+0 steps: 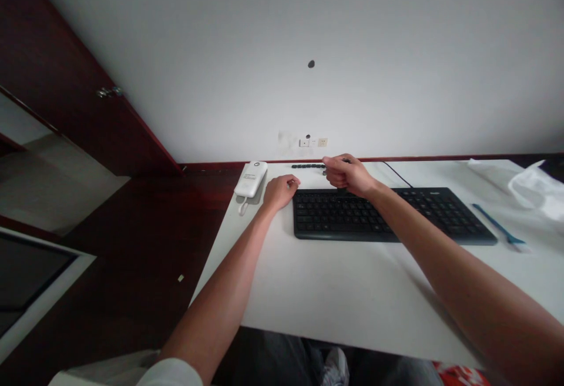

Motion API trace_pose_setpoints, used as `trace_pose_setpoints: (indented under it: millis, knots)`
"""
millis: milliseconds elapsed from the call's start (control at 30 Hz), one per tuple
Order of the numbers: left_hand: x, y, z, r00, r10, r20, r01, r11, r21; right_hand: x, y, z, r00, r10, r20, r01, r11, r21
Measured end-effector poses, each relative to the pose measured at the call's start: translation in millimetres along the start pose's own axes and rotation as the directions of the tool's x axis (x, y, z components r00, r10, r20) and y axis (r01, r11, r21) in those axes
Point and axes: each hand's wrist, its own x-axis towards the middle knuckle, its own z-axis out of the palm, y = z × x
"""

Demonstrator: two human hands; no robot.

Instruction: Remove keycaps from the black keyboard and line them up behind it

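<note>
Head view: a white laminate desk [352,292] is seen from above, set against a pale plastered wall [352,51].
Left hand [279,193]: released, loosely curled and laid on the desk; nothing is seen held, though the fingertips are partly turned under.
Right hand [348,175]: fingers [332,165] are curled toward the thumb above the far end of the keyboard; whether anything is pinched cannot be told.
Black segmented strip [307,165]: laid along the desk's back edge, its right end hidden behind the right hand.
White rounded plastic device [250,179]: placed just beside the left hand, with a short white cable looped below it.
Black keyboard [394,215]: ridged keys are dimly made out; a thin black cable [399,174] is led away behind it.
Desk's right end: a slim blue plastic tool [497,224] is laid there; a crumpled clear plastic bag [537,189] is cut off by the frame.
</note>
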Motion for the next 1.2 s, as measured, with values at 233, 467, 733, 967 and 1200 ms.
trace_pose_setpoints:
  millis: [233, 467, 733, 967, 1200]
  knots:
    - [1, -2, 1.6, 1.000, 0.014, -0.017, -0.014, 1.000, 0.002, -1, 20, 1, 0.987, -0.014, -0.161, 0.056, 0.965, 0.256]
    - [1, -4, 2.3, 1.000, 0.010, -0.013, -0.010, 1.000, -0.003, 2, 26, 9, 0.988, -0.006, -0.153, 0.049, 0.960, 0.277]
    - [3, -6, 3.8, 0.999, 0.031, -0.024, -0.031, 1.000, -0.004, 3, 32, 12, 0.995, -0.018, -0.095, 0.040, 0.969, 0.243]
    - [3, -6, 3.7, 0.999, 0.027, -0.017, -0.027, 1.000, 0.003, 3, 31, 19, 0.995, -0.036, -0.096, 0.053, 0.983, 0.178]
    - [2, -3, 2.0, 1.000, 0.012, -0.012, -0.012, 1.000, -0.001, 3, 32, 21, 0.989, -0.054, -0.134, 0.076, 0.983, 0.166]
